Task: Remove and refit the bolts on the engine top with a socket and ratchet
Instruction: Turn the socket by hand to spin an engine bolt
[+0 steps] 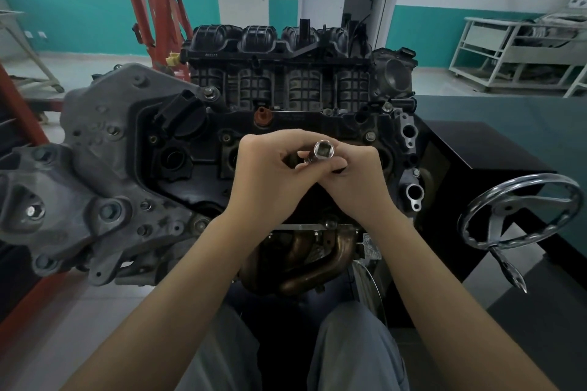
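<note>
Head view: both hands meet above the engine top point(286, 124). Left hand point(270, 174) and right hand point(359, 181) both curl round a chrome socket point(322, 150), open end facing the camera, held over the black cover. Handwheel point(517, 213) at right, well apart.

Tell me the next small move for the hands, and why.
Probably turn the shiny chrome socket open end down and lower it towards a bolt on the black engine top cover. Both the left hand and right hand hold it raised above the cover, opening facing the camera.
</note>
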Available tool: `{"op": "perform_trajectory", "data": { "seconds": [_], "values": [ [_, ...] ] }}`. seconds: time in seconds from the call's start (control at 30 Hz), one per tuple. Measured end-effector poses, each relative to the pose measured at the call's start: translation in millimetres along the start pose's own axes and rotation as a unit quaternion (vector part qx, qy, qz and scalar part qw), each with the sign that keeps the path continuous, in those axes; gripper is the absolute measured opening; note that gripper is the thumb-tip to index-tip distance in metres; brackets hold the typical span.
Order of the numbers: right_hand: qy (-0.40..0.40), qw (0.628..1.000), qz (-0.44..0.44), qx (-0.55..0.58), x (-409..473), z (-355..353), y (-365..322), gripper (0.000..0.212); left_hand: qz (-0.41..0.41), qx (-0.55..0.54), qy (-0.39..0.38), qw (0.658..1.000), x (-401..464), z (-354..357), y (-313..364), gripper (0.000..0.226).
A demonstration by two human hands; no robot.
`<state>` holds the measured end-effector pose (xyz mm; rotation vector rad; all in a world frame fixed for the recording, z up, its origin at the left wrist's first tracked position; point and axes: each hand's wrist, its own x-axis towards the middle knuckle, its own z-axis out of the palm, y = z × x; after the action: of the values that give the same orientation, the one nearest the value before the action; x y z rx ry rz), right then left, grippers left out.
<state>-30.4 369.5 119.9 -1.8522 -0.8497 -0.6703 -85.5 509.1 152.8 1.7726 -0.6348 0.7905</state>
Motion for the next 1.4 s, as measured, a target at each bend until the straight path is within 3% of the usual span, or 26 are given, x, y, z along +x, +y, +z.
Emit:
{"op": "perform_trajectory", "data": {
  "seconds": [0.1, 0.2, 0.4, 0.57, 0.8, 1.0, 1.2, 1.4],
  "values": [
    [-0.032, 0.999, 0.006, 0.016, 0.2, -1.2, -3.5, 0.018, -0.003, -0.051, -0.038, 0.998, -0.3, -0.6, 0.1, 0.033],
    [-0.013, 1.0, 0.025, 0.0, -0.1, -1.0, 0.8, 0.015, -0.004, -0.086, -0.076, 0.993, 0.1, -1.8, -0.4, 0.034],
    [0.004, 1.0, 0.011, 0.009, -1.0, 0.4, -1.3, 0.016, 0.031, 0.014, 0.008, 0.999, -0.9, -0.3, 1.6, 0.025],
    [0.0, 1.0, 0.022, 0.018, -0.8, -1.0, -2.4, 0.014, -0.007, -0.082, -0.044, 0.996, -0.8, -3.3, 0.8, 0.028],
    [-0.004, 1.0, 0.02, 0.014, -0.2, -1.0, -2.6, 0.015, 0.004, -0.001, -0.002, 1.0, -1.5, 0.4, 1.1, 0.025],
    [-0.011, 0.999, 0.026, 0.019, -1.2, -1.9, -3.0, 0.025, -0.009, -0.08, -0.074, 0.994, -0.2, -4.2, -1.4, 0.03],
    [0.001, 1.0, 0.017, 0.019, -0.3, -0.1, -4.2, 0.021, 0.034, 0.043, 0.029, 0.998, -2.6, 3.5, -1.6, 0.019],
    [-0.026, 0.999, 0.036, 0.007, -1.4, -2.6, -4.0, 0.024, -0.011, -0.07, -0.058, 0.996, -2.2, 0.3, 0.3, 0.031]
  ]
}}
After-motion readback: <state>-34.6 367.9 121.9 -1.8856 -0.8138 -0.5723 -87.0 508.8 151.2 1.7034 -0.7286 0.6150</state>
